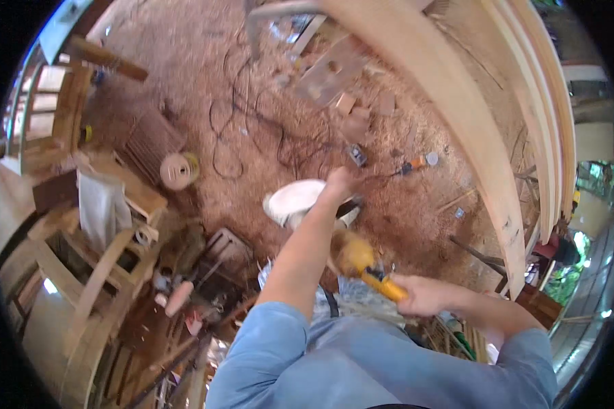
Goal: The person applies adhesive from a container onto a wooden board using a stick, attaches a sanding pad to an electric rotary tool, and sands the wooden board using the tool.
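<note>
My left hand (pixel 342 183) reaches forward with the arm straight and its fingers curled in. It is over a white rounded object (pixel 299 201) whose kind I cannot make out. Any item inside that hand is hidden. Close to my body, my right hand (pixel 419 294) is wrapped around a yellow-and-black handheld tool (pixel 387 285). The tool points toward a tan, motion-blurred piece (pixel 356 253) below my left forearm; whether they touch I cannot tell.
Sawdust covers the ground, with a dark cable (pixel 280 129) looping across it. An orange-and-black tool (pixel 413 165) lies ahead, near wood offcuts (pixel 346 103). A long curved timber (pixel 457 116) arcs along the right. Wooden framing (pixel 106 273) and a round tub-like object (pixel 179 171) stand left.
</note>
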Tool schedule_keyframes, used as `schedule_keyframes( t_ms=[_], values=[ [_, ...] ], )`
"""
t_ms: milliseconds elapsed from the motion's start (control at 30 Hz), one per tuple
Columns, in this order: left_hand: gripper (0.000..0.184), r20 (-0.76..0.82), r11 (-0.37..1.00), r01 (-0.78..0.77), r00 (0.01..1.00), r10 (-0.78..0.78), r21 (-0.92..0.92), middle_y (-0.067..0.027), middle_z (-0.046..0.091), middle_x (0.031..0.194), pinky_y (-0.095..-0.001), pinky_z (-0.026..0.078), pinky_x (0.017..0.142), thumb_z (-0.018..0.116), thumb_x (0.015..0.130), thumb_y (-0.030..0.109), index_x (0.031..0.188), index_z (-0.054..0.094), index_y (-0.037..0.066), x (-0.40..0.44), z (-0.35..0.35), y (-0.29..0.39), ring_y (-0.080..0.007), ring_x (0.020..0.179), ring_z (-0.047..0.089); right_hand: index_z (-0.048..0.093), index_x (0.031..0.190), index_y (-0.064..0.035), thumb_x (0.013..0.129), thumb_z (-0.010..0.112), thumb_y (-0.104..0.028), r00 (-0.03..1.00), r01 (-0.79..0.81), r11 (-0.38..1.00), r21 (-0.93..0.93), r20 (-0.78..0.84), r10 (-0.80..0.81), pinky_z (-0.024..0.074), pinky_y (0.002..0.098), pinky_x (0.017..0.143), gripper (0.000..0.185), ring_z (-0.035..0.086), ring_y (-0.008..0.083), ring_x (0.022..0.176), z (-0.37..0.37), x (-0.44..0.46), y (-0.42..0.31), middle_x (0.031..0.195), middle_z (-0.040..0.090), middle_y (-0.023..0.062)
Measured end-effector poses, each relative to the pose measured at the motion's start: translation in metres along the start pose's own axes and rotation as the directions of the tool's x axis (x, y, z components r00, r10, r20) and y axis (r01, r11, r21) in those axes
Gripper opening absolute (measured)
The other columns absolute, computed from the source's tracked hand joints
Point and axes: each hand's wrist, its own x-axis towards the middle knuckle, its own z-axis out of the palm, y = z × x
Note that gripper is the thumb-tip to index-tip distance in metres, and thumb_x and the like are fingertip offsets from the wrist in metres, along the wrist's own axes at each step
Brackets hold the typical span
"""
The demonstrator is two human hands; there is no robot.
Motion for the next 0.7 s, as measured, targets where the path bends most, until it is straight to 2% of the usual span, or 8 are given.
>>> schedule_keyframes(
  t_ms=[100, 167, 200, 267, 367, 500, 600, 700],
  values=[
    [0.061, -0.243, 0.895, 0.440, 0.879, -0.411, 0.074, -0.0165, 0.067, 0.119, -0.0414, 0.051, 0.092, 0.077, 0.069, 0.049, 0.107, 0.071, 0.003, -0.025, -0.023, -0.008, -0.0323, 0.109, 0.064, 0.027, 0.146, -0.0089, 0.082, 0.055, -0.020, 0.986, -0.118, 0.980, -0.161, 0.098, 0.135, 0.0552, 0.0414, 0.064, 0.071, 0.068, 0.0307, 0.071, -0.007, -0.045, -0.046, 0.079, 0.066, 0.0212],
    [0.057, -0.350, 0.855, 0.422, 0.785, -0.511, -0.302, -0.0170, 0.068, 0.114, -0.0461, 0.052, 0.089, 0.077, 0.069, 0.048, 0.103, 0.072, 0.003, -0.017, -0.023, -0.075, -0.0314, 0.103, 0.067, 0.031, 0.142, -0.0042, 0.081, 0.055, -0.018, 0.993, -0.039, 0.970, -0.241, 0.096, 0.064, 0.0538, 0.0458, 0.071, 0.067, 0.067, 0.0377, 0.079, -0.002, -0.069, -0.054, 0.084, 0.066, 0.0259],
    [0.051, -0.303, 0.959, 0.180, 0.922, -0.241, -0.218, -0.0172, 0.071, 0.102, -0.0480, 0.053, 0.079, 0.076, 0.074, 0.049, 0.097, 0.072, 0.004, -0.029, -0.036, -0.098, -0.0307, 0.092, 0.069, 0.035, 0.138, 0.0004, 0.080, 0.055, -0.016, 0.994, 0.029, 0.945, -0.326, 0.113, 0.009, 0.0524, 0.0502, 0.078, 0.064, 0.065, 0.0446, 0.088, 0.000, -0.078, -0.055, 0.089, 0.065, 0.0306],
    [0.060, 0.176, 0.458, 0.381, 0.886, -0.428, -0.803, -0.0087, 0.062, 0.064, -0.0427, 0.049, 0.052, 0.047, 0.091, 0.064, 0.082, 0.068, 0.008, -0.063, -0.048, -0.100, -0.0242, 0.060, 0.063, 0.038, 0.135, 0.0037, 0.081, 0.053, -0.017, 0.994, 0.105, 0.932, -0.347, 0.057, -0.091, 0.0531, 0.0504, 0.078, 0.060, 0.066, 0.0447, 0.087, 0.012, -0.087, -0.046, 0.090, 0.066, 0.0310],
    [0.065, -0.233, 0.412, -0.030, 0.861, -0.452, -0.911, -0.0043, 0.051, 0.056, -0.0369, 0.043, 0.044, 0.041, 0.087, 0.073, 0.071, 0.056, 0.013, -0.154, -0.063, -0.043, -0.0220, 0.046, 0.049, 0.047, 0.124, 0.0039, 0.081, 0.052, -0.016, 0.982, 0.154, 0.847, -0.508, -0.019, -0.190, 0.0529, 0.0519, 0.077, 0.047, 0.067, 0.0416, 0.088, 0.031, -0.074, -0.023, 0.093, 0.066, 0.0307],
    [0.053, -0.650, -0.090, -0.724, 0.660, -0.376, -0.684, -0.0068, 0.055, 0.055, -0.0411, 0.044, 0.047, 0.040, 0.086, 0.059, 0.068, 0.057, 0.011, -0.271, -0.082, -0.013, -0.0231, 0.047, 0.051, 0.051, 0.120, 0.0004, 0.082, 0.053, -0.018, 0.909, 0.156, 0.797, -0.583, -0.231, -0.347, 0.0530, 0.0523, 0.077, 0.043, 0.067, 0.0416, 0.090, 0.036, -0.077, 0.021, 0.095, 0.067, 0.0264],
    [0.059, -0.901, 0.194, -0.884, 0.394, -0.183, -0.426, -0.0086, 0.054, 0.053, -0.0381, 0.045, 0.048, 0.035, 0.088, 0.060, 0.063, 0.052, 0.009, -0.293, -0.088, 0.008, -0.0242, 0.047, 0.051, 0.056, 0.116, -0.0048, 0.083, 0.055, -0.020, 0.885, 0.027, 0.878, -0.477, -0.398, -0.243, 0.0529, 0.0491, 0.078, 0.036, 0.066, 0.0404, 0.094, 0.023, -0.083, 0.064, 0.097, 0.068, 0.0212],
    [0.048, -0.942, 0.180, -0.928, 0.336, 0.024, -0.326, -0.0100, 0.057, 0.058, -0.0350, 0.048, 0.050, 0.041, 0.091, 0.050, 0.070, 0.053, 0.009, -0.337, -0.083, 0.109, -0.0235, 0.049, 0.054, 0.059, 0.113, -0.0086, 0.088, 0.060, -0.028, 0.763, 0.028, 0.878, -0.479, -0.556, -0.328, 0.0496, 0.0397, 0.087, 0.032, 0.063, 0.0335, 0.105, 0.001, -0.073, 0.090, 0.109, 0.065, 0.0181]
  ],
)
